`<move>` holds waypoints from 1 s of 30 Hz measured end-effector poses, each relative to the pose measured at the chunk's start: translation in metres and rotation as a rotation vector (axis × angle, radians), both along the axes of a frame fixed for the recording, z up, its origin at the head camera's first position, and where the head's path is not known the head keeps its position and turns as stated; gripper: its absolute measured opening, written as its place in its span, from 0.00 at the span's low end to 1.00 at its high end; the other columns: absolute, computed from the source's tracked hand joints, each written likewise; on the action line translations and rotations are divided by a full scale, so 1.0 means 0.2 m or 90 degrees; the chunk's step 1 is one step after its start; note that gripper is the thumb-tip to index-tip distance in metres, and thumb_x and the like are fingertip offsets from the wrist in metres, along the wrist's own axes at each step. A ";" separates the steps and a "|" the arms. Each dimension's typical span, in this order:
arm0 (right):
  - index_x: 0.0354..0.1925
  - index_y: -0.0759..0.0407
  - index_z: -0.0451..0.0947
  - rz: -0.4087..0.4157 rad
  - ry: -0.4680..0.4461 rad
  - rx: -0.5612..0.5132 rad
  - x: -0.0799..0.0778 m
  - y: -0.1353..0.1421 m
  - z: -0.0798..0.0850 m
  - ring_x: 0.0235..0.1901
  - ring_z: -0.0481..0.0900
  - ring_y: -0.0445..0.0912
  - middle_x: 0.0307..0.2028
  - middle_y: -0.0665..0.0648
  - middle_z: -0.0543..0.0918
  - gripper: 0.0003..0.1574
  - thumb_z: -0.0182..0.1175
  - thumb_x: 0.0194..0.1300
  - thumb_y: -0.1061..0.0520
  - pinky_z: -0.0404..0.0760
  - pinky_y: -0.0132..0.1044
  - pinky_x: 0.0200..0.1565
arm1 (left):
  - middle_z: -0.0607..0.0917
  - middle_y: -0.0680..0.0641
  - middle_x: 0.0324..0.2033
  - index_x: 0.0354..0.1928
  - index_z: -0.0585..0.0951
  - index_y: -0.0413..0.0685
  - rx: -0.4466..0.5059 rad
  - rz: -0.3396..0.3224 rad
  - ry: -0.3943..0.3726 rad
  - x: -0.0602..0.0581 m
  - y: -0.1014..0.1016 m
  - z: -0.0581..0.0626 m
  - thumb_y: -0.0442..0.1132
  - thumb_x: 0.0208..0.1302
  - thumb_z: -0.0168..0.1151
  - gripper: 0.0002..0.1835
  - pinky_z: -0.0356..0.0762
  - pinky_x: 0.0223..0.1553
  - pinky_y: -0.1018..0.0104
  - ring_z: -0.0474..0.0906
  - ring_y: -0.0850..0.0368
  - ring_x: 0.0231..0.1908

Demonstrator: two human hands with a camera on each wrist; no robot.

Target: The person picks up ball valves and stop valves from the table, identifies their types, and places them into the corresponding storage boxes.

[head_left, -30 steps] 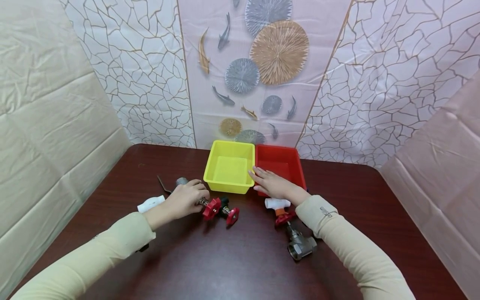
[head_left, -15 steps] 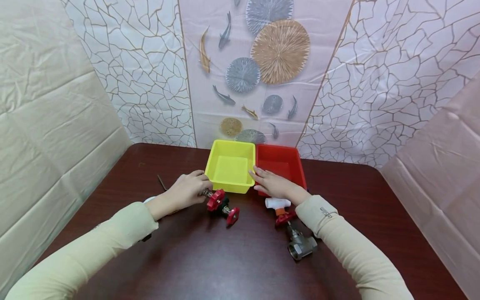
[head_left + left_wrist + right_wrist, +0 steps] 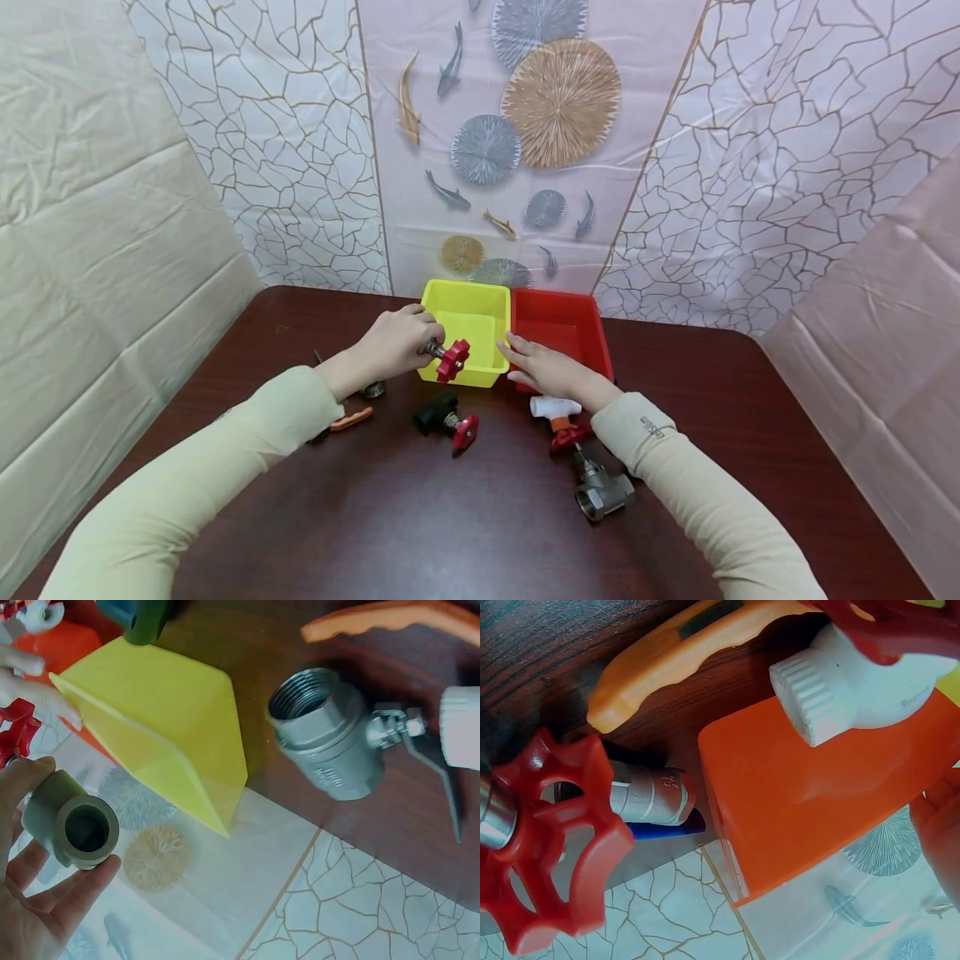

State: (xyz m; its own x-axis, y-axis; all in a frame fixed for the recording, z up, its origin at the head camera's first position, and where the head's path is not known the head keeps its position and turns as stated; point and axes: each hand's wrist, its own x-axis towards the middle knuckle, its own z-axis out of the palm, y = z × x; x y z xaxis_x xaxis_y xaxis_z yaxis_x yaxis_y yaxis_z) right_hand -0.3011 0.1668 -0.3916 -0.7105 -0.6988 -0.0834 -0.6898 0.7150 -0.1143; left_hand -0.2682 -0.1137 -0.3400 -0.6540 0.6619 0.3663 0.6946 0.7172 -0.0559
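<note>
My left hand [image 3: 396, 343] grips a gate valve [image 3: 69, 821] by its grey-green body, its red handwheel pointing right. It is raised over the left front part of the yellow bin [image 3: 459, 377]. In the left wrist view, thumb and fingers lie around the body, and its round port faces the camera. My right hand [image 3: 546, 367] has its fingers extended at the rim between the yellow bin and the red bin [image 3: 597, 333], holding nothing. On the table in front of the yellow bin lies a black valve [image 3: 435, 414] with a red handwheel.
Near my right forearm lie a white valve [image 3: 553, 407] with a red handwheel and a metal gate valve [image 3: 602, 492]. Left of the bins are a steel ball valve [image 3: 326, 739] with a lever and an orange handle [image 3: 351, 419], partly hidden by my left arm. Patterned cloth hangs behind the table.
My left hand has lifted the valve from beside the black valve and carried it up and rightward to the yellow bin. The right hand stays in place.
</note>
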 end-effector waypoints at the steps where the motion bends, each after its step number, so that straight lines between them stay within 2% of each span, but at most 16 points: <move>1: 0.71 0.61 0.54 0.006 0.009 -0.003 0.00 0.00 0.00 0.70 0.55 0.58 0.71 0.66 0.55 0.38 0.52 0.69 0.49 0.60 0.51 0.67 | 0.84 0.51 0.30 0.31 0.83 0.52 0.000 0.003 0.002 -0.01 0.01 0.00 0.35 0.50 0.68 0.05 0.77 0.24 0.61 0.76 0.52 0.36; 4: 0.70 0.62 0.56 0.022 0.029 -0.013 0.00 0.01 -0.01 0.69 0.57 0.59 0.70 0.67 0.57 0.37 0.52 0.69 0.49 0.62 0.52 0.66 | 0.84 0.51 0.30 0.31 0.83 0.51 0.006 0.013 0.005 -0.05 0.03 0.01 0.36 0.51 0.68 0.05 0.77 0.25 0.60 0.77 0.51 0.35; 7: 0.70 0.61 0.56 0.020 0.020 -0.017 0.00 0.01 -0.01 0.70 0.56 0.59 0.70 0.67 0.56 0.37 0.52 0.69 0.49 0.62 0.52 0.66 | 0.84 0.50 0.29 0.31 0.83 0.50 0.012 0.025 0.005 -0.08 0.04 0.01 0.37 0.50 0.68 0.05 0.78 0.26 0.58 0.78 0.51 0.35; 11: 0.71 0.59 0.54 0.016 -0.001 -0.012 -0.01 0.02 0.00 0.70 0.55 0.58 0.71 0.66 0.55 0.38 0.53 0.69 0.50 0.61 0.52 0.66 | 0.84 0.50 0.30 0.32 0.83 0.50 0.010 0.047 -0.013 -0.12 0.05 0.02 0.38 0.51 0.69 0.06 0.79 0.30 0.56 0.79 0.49 0.35; 18: 0.71 0.60 0.54 0.031 0.016 -0.002 -0.02 0.03 -0.01 0.70 0.55 0.58 0.71 0.66 0.55 0.38 0.52 0.69 0.50 0.62 0.51 0.66 | 0.85 0.49 0.33 0.36 0.84 0.49 -0.001 0.092 -0.049 -0.19 0.06 0.02 0.39 0.54 0.67 0.07 0.79 0.34 0.55 0.80 0.48 0.37; 25: 0.71 0.58 0.53 0.023 -0.012 -0.015 -0.03 0.03 -0.01 0.71 0.54 0.57 0.72 0.64 0.53 0.38 0.53 0.69 0.49 0.62 0.51 0.67 | 0.86 0.49 0.32 0.35 0.84 0.48 0.007 0.122 -0.072 -0.29 0.09 -0.01 0.38 0.55 0.66 0.05 0.78 0.31 0.57 0.79 0.50 0.33; 30: 0.71 0.59 0.54 0.027 -0.010 -0.030 -0.02 0.03 -0.01 0.70 0.55 0.58 0.72 0.65 0.54 0.38 0.53 0.68 0.50 0.62 0.52 0.66 | 0.85 0.50 0.29 0.33 0.83 0.50 0.013 0.147 -0.075 -0.35 0.13 -0.02 0.39 0.57 0.64 0.03 0.76 0.28 0.58 0.78 0.51 0.29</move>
